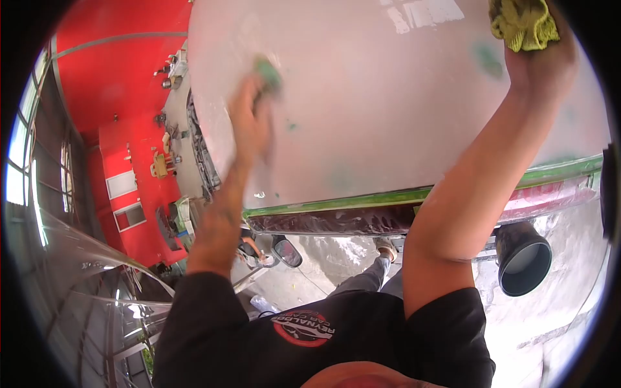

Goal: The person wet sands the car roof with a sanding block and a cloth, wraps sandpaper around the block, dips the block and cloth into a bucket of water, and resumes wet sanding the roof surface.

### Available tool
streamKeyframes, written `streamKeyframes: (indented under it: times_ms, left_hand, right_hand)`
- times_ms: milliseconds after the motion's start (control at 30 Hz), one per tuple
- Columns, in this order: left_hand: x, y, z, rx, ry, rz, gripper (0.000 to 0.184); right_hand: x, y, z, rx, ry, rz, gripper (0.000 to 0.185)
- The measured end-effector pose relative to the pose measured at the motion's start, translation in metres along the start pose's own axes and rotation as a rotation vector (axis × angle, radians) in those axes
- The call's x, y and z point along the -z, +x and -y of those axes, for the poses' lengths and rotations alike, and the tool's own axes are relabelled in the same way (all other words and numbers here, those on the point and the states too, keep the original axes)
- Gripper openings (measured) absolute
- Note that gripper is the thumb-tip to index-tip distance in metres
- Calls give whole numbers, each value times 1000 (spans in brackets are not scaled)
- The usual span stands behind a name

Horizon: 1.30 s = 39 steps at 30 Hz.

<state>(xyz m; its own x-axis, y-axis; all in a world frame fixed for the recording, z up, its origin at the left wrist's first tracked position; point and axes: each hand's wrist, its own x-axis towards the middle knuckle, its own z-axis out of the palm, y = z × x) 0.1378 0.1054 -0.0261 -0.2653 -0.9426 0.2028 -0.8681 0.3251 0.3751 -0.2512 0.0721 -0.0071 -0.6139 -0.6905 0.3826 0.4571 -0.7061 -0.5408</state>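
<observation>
A broad pale car body panel (362, 97) with a wet sheen and green patches fills the upper middle of the head view. On its left part, my left hand (251, 123) is closed round a small greenish pad (266, 72), smeared by motion, so its exact kind is unclear. At the upper right, my right hand (540, 58) grips a crumpled yellow-green cloth (527, 26) over the panel. My right forearm crosses the panel's near edge, where a green strip (336, 204) runs above a dark, wet-streaked band (323, 222).
A black bucket (525, 262) stands on the wet concrete floor at lower right. My shoe (386, 249) shows below the panel edge. Another person's arm (252, 246) appears at lower left, near a dark-rimmed object (287, 252). Red walls (123, 84) and assorted items lie beyond.
</observation>
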Motion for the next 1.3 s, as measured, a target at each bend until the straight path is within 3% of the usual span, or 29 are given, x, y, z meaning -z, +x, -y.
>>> streamKeyframes:
  times_ms: [33, 67, 100, 133, 233, 267, 333, 400, 500, 567, 600, 633, 700, 767, 800, 900, 1000, 1033, 1100, 1133, 1167, 1233, 1300]
  left_hand:
    - [-1, -52, -15, 7, 77, 29, 37]
    - [-3, -91, -26, -138, 18, 65, 38]
    - [-3, -137, -38, -192, 152, -51, 36]
    - [6, -171, -34, -94, 232, 79, 42]
    - [8, -116, 24, -204, 122, 18, 38]
    - [15, -79, 45, -196, 225, -33, 36]
    - [27, -8, 80, 2, 56, -22, 46]
    - [29, 35, 94, 120, 15, -131, 39]
    - [13, -17, 58, 98, 46, -196, 36]
    - [10, -102, 37, 62, -41, -39, 33]
    - [9, -135, -6, -73, 99, -118, 39]
    - [12, -176, -10, -41, 303, -55, 44]
    - [21, -172, -3, -13, 273, -28, 39]
    - [30, -124, 47, 78, 50, -60, 36]
    - [36, -92, 70, 116, 101, -123, 35]
    - [51, -18, 152, 282, 146, -252, 38]
    - [38, -31, 114, 381, 155, -314, 37]
    - [32, -58, 86, 276, 128, -274, 35]
    - [23, -128, 32, 210, -75, -150, 34]
    - [15, -157, 3, -12, 70, -214, 34]
    - [18, -202, -3, 31, 267, -100, 36]
    - [28, -183, 6, -32, 162, -69, 36]
    - [36, -145, 72, 79, 109, -164, 37]
  right_hand:
    - [-3, 0, 0, -18, 15, -81, 31]
    - [6, -1, 0, 10, 9, 51, 32]
    - [3, 0, 0, 9, 14, 52, 32]
    - [0, 0, 0, 22, 1, 10, 33]
    - [2, 2, -4, 36, -33, -8, 32]
    - [5, 2, -6, 61, -32, 44, 32]
    - [12, 4, -9, 53, -15, 143, 32]
    - [3, -2, -4, 42, 1, 120, 32]
    - [-2, -6, -5, 26, 6, 111, 32]
    - [6, 1, -6, 43, -6, 104, 32]
    - [15, 7, -5, -11, -56, 176, 38]
    - [22, 14, -5, -64, -106, 251, 45]
    - [20, 20, -8, -114, -155, 335, 51]
    - [13, 23, -13, -190, -281, -239, 46]
    - [20, 29, -16, -212, -203, 167, 52]
    - [18, 26, -9, -238, -267, 183, 53]
    - [10, 27, -8, -200, -240, 266, 56]
    - [2, 25, -7, -197, -231, 270, 56]
    - [-17, 14, -3, -269, -280, -312, 48]
    - [-19, 12, -4, -244, -341, -357, 48]
    - [-16, 12, -5, -239, -339, -355, 48]
    - [-7, 13, -7, -208, -342, -282, 48]
    - [-7, 13, -10, -182, -321, -277, 47]
